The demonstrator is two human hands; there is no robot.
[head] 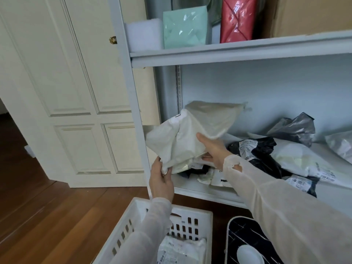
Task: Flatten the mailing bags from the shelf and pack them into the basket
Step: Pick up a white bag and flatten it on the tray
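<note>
Left hand (162, 180) is pinching the lower corner of a crumpled white plastic mailing bag (177, 141); right hand (213, 149) is gripping its right edge, holding it before the grey shelf (238, 52), above the white slotted basket (200, 216). Bag is looking light, limp, slippery; opposite corners are probably offering the best hold for flattening.

Open gap under the upper shelf board (238, 52) above the lower shelf, its floor cluttered by a heap of mailing bags (266, 155) right and far, shelf post (131, 103) left, white basket (205, 221) near, open-topped, bags inside.
</note>
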